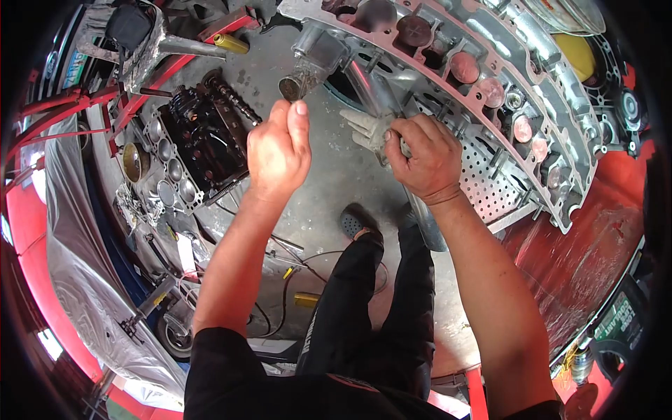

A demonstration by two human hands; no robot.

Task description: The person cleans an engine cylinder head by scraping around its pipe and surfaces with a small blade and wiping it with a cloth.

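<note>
My left hand (280,150) is closed in a fist with the thumb on top. It is just below the round, dirty opening of a metal pipe fitting (308,66); a thin dark line, perhaps a tool, runs up from the fist to it. Curled fingers of my right hand (427,157) close on a pale grey piece (367,131) with finger-like ends, which looks like a work glove. A shiny metal tube (374,87) passes behind that piece. Beyond the right hand lies a large metal cylinder head (483,84) with round reddish ports.
An engine block (203,147) with several cylinder bores and oily parts sits on the floor at left. Red stand legs (147,91) rise near it. A yellow cylinder (231,43) lies at the upper left. Perforated metal (490,168) borders the right side. Cables (283,301) cross the floor.
</note>
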